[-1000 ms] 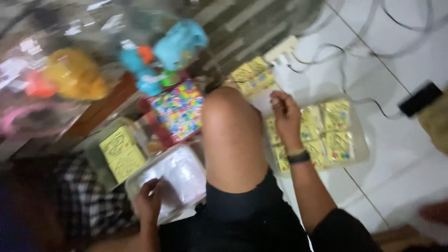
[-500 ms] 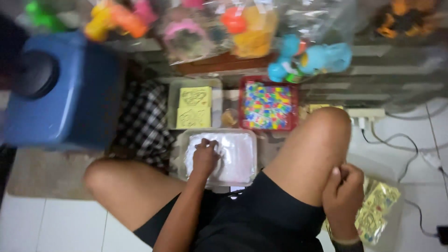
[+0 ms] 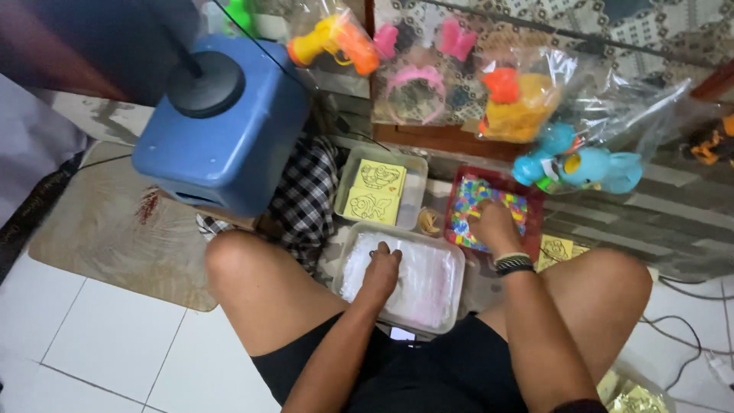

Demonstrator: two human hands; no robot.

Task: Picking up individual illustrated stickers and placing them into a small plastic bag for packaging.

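Head view: I've got my left hand pinching clear bags in the white tray, my right hand spread flat in the red tray just beyond it, sorting stock, each needing a clean grip next.

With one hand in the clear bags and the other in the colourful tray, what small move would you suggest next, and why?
Probably pinch one clear bag: the left hand rests on the stack in the clear tub, while the right hand is already down in the red tray of colourful pieces.
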